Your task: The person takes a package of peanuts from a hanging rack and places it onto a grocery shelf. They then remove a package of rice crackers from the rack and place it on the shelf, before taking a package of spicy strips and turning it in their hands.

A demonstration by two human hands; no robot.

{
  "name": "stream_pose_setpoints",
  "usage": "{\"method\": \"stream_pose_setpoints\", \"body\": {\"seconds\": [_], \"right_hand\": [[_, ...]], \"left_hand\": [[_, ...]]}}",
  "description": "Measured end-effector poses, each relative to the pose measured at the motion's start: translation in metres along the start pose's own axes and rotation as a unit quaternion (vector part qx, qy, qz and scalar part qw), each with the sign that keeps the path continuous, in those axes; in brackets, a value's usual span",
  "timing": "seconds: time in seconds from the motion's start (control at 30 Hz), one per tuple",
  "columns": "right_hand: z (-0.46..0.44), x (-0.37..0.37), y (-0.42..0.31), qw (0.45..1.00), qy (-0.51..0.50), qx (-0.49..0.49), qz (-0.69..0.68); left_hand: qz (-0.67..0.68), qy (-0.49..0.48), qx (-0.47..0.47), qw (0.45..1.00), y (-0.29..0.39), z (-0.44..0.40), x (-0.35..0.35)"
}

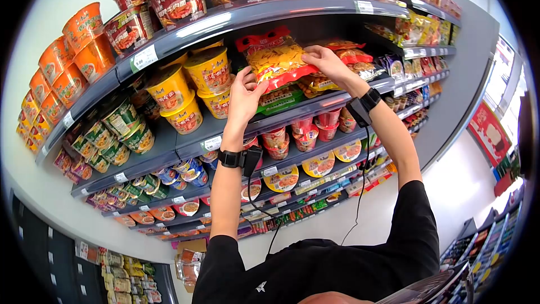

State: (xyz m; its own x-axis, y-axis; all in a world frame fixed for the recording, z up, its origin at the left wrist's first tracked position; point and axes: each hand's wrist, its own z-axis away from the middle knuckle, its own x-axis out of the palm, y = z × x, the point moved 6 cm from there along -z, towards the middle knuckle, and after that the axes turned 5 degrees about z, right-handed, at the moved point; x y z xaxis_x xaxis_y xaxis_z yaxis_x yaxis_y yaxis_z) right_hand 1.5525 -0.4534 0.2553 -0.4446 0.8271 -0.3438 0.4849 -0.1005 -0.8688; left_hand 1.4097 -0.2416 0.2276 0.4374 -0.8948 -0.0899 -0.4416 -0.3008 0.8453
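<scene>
Red-ended packet (277,61) shows yellow across its middle.

Black short-sleeved shirt (315,264), small white emblem (260,287); black wrist straps (229,159), boxy modules (252,161), thin dark cables (368,143).

Between the yellow packet (278,59) at upper centre and the upper shelf edge (264,14), a dark gap leaves my right hand (329,63) some headroom. Stacked yellow cups (208,70), left of centre, limit how far my left hand (246,97) could pass that way. Right of centre, other bags (354,56) crowd me. Below, the lower shelf lip (270,125) bars the way; nearer me, between my arms (228,191), there's open air with hanging cables (278,222).
</scene>
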Motion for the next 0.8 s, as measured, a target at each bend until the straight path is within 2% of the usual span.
{"method": "stream_pose_setpoints", "body": {"seconds": [0.2, 0.27, 0.4, 0.57, 0.63, 0.7, 0.77, 0.8], "right_hand": [[-0.031, 0.005, 0.031, 0.999, -0.035, -0.02, 0.013], [-0.034, 0.002, 0.039, 0.989, -0.031, -0.02, 0.147], [-0.019, 0.002, 0.025, 0.975, -0.035, -0.035, 0.216], [0.0, 0.0, 0.01, 0.946, 0.02, -0.126, 0.298], [0.001, 0.001, 0.015, 0.944, 0.032, -0.149, 0.293], [0.005, -0.001, 0.015, 0.941, 0.043, -0.171, 0.288], [0.019, -0.01, 0.001, 0.908, 0.144, -0.249, 0.305], [0.03, -0.013, -0.008, 0.904, 0.158, -0.26, 0.302]], "left_hand": [[-0.118, 0.023, -0.012, 0.993, -0.008, 0.002, -0.002], [-0.156, 0.024, -0.023, 0.987, -0.011, 0.006, 0.0], [-0.206, 0.035, -0.002, 0.978, -0.01, 0.013, 0.005], [-0.215, 0.076, -0.003, 0.974, 0.002, 0.028, 0.012], [-0.243, 0.095, -0.026, 0.965, 0.007, 0.036, 0.013], [-0.273, 0.117, -0.01, 0.955, 0.013, 0.044, 0.015], [-0.302, 0.138, 0.005, 0.943, 0.021, 0.052, 0.017], [-0.302, 0.149, 0.019, 0.941, 0.029, 0.055, 0.018]]}}
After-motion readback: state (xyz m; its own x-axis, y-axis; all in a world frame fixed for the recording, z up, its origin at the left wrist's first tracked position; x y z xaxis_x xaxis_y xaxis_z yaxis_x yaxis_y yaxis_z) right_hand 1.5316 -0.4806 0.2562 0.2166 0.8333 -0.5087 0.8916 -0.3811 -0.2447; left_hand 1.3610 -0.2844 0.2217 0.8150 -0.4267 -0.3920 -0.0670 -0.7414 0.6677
